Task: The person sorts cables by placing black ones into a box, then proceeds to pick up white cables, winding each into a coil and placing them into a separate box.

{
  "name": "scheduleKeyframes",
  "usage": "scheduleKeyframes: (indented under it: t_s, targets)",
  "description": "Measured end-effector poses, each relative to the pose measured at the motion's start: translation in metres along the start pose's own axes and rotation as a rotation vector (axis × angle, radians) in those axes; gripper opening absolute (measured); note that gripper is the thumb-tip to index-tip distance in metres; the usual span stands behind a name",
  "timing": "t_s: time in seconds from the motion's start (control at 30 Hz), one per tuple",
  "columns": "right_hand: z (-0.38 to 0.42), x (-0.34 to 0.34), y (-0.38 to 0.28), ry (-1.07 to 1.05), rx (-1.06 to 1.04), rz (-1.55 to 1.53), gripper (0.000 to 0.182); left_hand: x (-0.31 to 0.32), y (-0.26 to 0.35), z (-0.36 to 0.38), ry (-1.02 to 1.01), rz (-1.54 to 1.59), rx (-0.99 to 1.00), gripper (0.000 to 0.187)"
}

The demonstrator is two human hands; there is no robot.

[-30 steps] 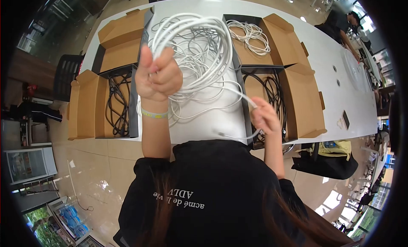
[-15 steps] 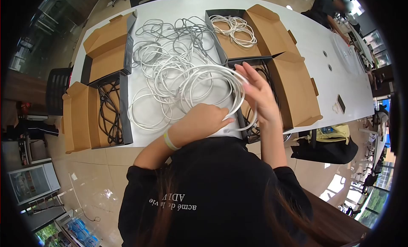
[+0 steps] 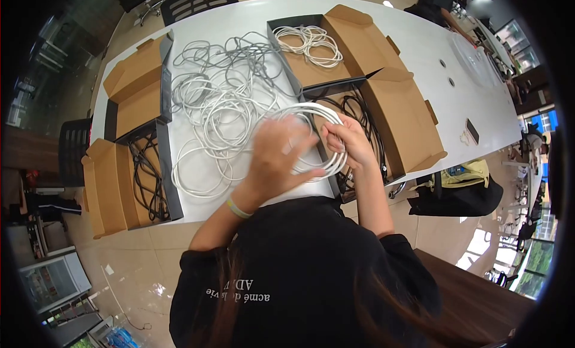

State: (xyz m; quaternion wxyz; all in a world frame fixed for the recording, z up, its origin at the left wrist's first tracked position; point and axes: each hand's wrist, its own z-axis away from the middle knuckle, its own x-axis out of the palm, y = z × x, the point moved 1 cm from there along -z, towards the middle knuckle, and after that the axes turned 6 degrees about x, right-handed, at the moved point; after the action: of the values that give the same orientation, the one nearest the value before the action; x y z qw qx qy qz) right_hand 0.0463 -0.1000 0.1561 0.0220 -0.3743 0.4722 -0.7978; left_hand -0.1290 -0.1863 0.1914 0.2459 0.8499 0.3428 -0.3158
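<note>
A coil of white cable (image 3: 312,107) hangs in loops in front of me, above the table's near edge. My right hand (image 3: 350,143) is closed around the coil's right side. At its left, my left hand (image 3: 272,159) has its thumb and fingers apart, with the fingers smeared by motion. The left thumb overlaps the lower strands. A tangle of white cables (image 3: 224,129) lies on the table just beyond the left hand, with grey cables (image 3: 254,52) behind it. Beside the right hand, black cables (image 3: 365,120) lie in an open cardboard box (image 3: 398,123).
A second open box (image 3: 356,43) at the back right holds a white cable bundle (image 3: 317,46). On the left stand a box (image 3: 135,87) and another box (image 3: 111,177) with black cables (image 3: 150,180). A phone (image 3: 472,131) lies at the right; a person (image 3: 440,10) is at the far right.
My right hand has gone from spread fingers to a grip on the coil. The left hand has let go of the lower strands and risen with its fingers spreading. The view has shifted slightly.
</note>
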Motion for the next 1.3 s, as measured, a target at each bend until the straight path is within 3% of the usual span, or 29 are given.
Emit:
scheduleKeyframes:
  t_s: [0.07,0.13,0.17,0.2,0.27,0.3,0.4,0.47,0.53,0.6,0.63,0.7,0.8,0.9,1.0,1.03,1.1,1.17,1.2,1.3]
  targets:
    - [0.008,-0.005,-0.008,-0.045,0.026,-0.081,0.005,-0.012,-0.017,-0.004,0.071,-0.092,-0.192,0.084]
    - [0.014,-0.008,-0.01,-0.114,0.014,-0.173,0.007,-0.004,-0.033,0.003,0.032,0.28,-0.472,0.087]
    - [0.016,-0.008,-0.011,-0.16,0.014,-0.214,0.008,0.011,-0.037,0.012,0.055,0.399,-0.51,0.073]
    - [0.016,-0.01,-0.009,-0.202,0.012,-0.236,0.008,0.02,-0.039,0.019,0.056,0.403,-0.501,0.073]
    - [0.016,-0.007,-0.01,-0.204,0.055,-0.222,0.009,0.033,-0.039,0.03,-0.124,1.424,-0.884,0.053]
    - [0.016,-0.009,-0.007,-0.225,0.045,-0.26,0.011,0.033,-0.037,0.03,-0.132,1.425,-0.88,0.053]
    - [0.018,-0.012,-0.009,-0.193,0.029,-0.227,0.015,0.036,-0.03,0.029,-0.099,1.531,-0.976,0.028]
    - [0.021,-0.013,-0.009,-0.173,-0.016,-0.17,0.021,0.036,-0.032,0.027,-0.073,1.629,-1.017,0.029]
    - [0.023,-0.016,-0.013,0.008,-0.068,0.268,0.033,0.03,-0.028,0.017,-0.009,1.681,-1.122,0.037]
    - [0.026,-0.012,-0.015,0.168,-0.168,0.414,0.029,0.03,-0.031,0.019,-0.034,1.671,-1.113,0.038]
    - [0.028,-0.024,-0.018,0.215,-0.211,0.646,0.025,0.029,-0.033,0.019,-0.055,1.659,-1.112,0.039]
    - [0.029,-0.032,-0.019,0.302,-0.334,0.703,0.026,0.024,-0.035,0.017,-0.082,1.655,-1.129,0.037]
    - [0.038,-0.034,-0.035,0.467,-0.461,1.145,0.021,0.013,-0.033,0.018,-0.267,1.508,-1.059,0.036]
    - [0.033,-0.039,-0.029,0.5,-0.652,1.329,0.021,0.012,-0.03,0.021,-0.333,1.603,-0.954,0.031]
    - [0.023,-0.033,-0.015,0.532,-0.529,1.069,0.021,0.014,-0.027,0.022,-0.263,1.696,-0.781,0.03]
    - [0.021,-0.032,-0.012,0.49,-0.352,0.923,0.023,0.013,-0.026,0.021,-0.279,1.706,-0.752,0.03]
    - [0.017,-0.027,-0.006,0.408,-0.308,0.559,0.024,0.009,-0.024,0.017,-0.223,1.703,-0.842,0.017]
    - [0.014,-0.019,-0.003,0.289,-0.236,0.186,0.024,0.008,-0.02,0.014,-0.202,1.635,-0.906,0.019]
    - [0.016,-0.013,-0.004,0.257,-0.156,0.017,0.024,0.007,-0.02,0.015,-0.211,1.57,-0.84,0.022]
    - [0.011,-0.013,-0.003,0.236,-0.067,-0.021,0.021,0.002,-0.02,0.017,-0.236,1.168,-0.696,0.033]
